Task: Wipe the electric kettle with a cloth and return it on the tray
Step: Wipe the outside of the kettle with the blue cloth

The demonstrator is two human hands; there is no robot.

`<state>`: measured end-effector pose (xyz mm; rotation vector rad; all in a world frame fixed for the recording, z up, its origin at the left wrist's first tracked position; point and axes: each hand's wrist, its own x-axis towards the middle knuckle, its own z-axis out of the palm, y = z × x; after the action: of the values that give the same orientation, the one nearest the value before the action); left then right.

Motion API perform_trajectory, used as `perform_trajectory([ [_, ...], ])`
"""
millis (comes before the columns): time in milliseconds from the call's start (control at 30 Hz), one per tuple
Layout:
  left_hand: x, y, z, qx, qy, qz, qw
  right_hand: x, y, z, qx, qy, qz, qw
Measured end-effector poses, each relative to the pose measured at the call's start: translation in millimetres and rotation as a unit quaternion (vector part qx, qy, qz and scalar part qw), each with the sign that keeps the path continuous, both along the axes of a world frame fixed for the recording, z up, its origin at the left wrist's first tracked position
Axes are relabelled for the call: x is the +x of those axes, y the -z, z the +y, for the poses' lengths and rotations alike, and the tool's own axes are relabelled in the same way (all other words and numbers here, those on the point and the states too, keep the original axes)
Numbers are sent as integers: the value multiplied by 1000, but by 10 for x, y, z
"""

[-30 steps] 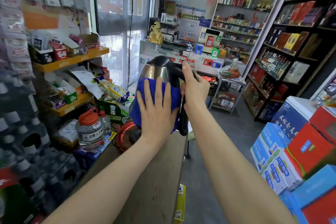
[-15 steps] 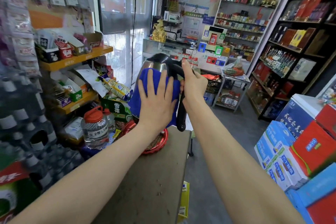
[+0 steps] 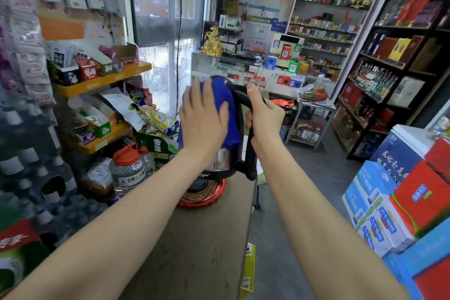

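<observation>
A steel electric kettle (image 3: pixel 222 162) with a black handle and black base hangs just above a round red tray (image 3: pixel 209 198) at the far end of a brown table (image 3: pixel 194 251). My right hand (image 3: pixel 264 114) is closed around the handle and holds the kettle up. A blue cloth (image 3: pixel 230 114) is draped over the kettle's upper side and lid. My left hand (image 3: pixel 203 117) lies flat on the cloth, pressing it against the kettle. The kettle's black power base (image 3: pixel 198 186) sits on the tray below.
Left of the tray stands a clear jug with an orange cap (image 3: pixel 127 168) beside stacked bottles and orange shelves (image 3: pixel 107 80) of snacks. Stacked blue and red cartons (image 3: pixel 399 204) rise on the right. A glass counter (image 3: pixel 233 66) and shelving fill the back.
The kettle has come down from mid-air to just over the red tray. My left hand has slid the cloth up toward the kettle's top.
</observation>
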<state>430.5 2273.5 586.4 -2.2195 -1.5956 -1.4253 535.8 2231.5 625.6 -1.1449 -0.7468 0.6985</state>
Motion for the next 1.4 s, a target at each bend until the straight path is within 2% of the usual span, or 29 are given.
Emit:
perform_trajectory([
  [67, 79, 112, -51, 22, -27, 99, 995, -24, 25, 2, 0, 0, -7, 1000],
  [167, 47, 3, 67, 16, -19, 97, 995, -55, 42, -8, 2, -2, 21, 1000],
  [267, -17, -125, 163, 6, 11, -3, 1000, -50, 17, -26, 4, -11, 23, 1000],
  [367, -141, -187, 234, -90, 44, -185, 978, -14, 13, -56, 1, -7, 7, 1000],
  [433, -183, -92, 172, -97, 47, -219, 970, 3, 20, -63, -2, -4, -3, 1000],
  [467, -169, -4, 104, -81, 43, -190, 978, 6, 24, -55, -3, -3, -4, 1000],
  [533, -68, 209, -65, -38, 10, -54, 998, 5, 33, -33, -2, 2, 0, 1000],
  [600, 45, 358, -170, 10, -23, 81, 996, 0, 61, -5, 6, 5, 3, 1000],
  [633, 68, 358, -155, 28, -28, 114, 993, -5, 77, 3, 9, 3, 5, 1000],
  [700, 38, 218, -63, 29, -12, 92, 995, -19, 100, 6, 17, -8, 5, 1000],
  [767, -46, 23, 80, -9, 17, -15, 1000, -19, 130, 4, 32, -24, -17, 999],
  [833, -155, -118, 213, -44, 67, -113, 990, -21, 149, -5, 54, -42, -51, 996],
  [900, -227, -140, 240, -42, 99, -143, 984, -15, 152, -8, 64, -54, -64, 994],
  [1067, -243, 130, 37, -9, 71, -135, 988, -15, 155, -12, 69, -52, -48, 995],
  [1200, -101, 473, -245, 22, -12, 36, 999, -57, 117, -10, 75, -42, 0, 996],
  [1267, -86, 419, -171, 34, -18, 86, 996, -61, 114, -8, 76, -40, 12, 996],
  [1333, -127, 219, -1, 31, 1, 57, 998, -43, 115, 4, 77, -40, 21, 996],
  [1400, -179, 2, 135, 4, 38, -43, 998, -30, 83, 5, 81, -41, 26, 996],
])
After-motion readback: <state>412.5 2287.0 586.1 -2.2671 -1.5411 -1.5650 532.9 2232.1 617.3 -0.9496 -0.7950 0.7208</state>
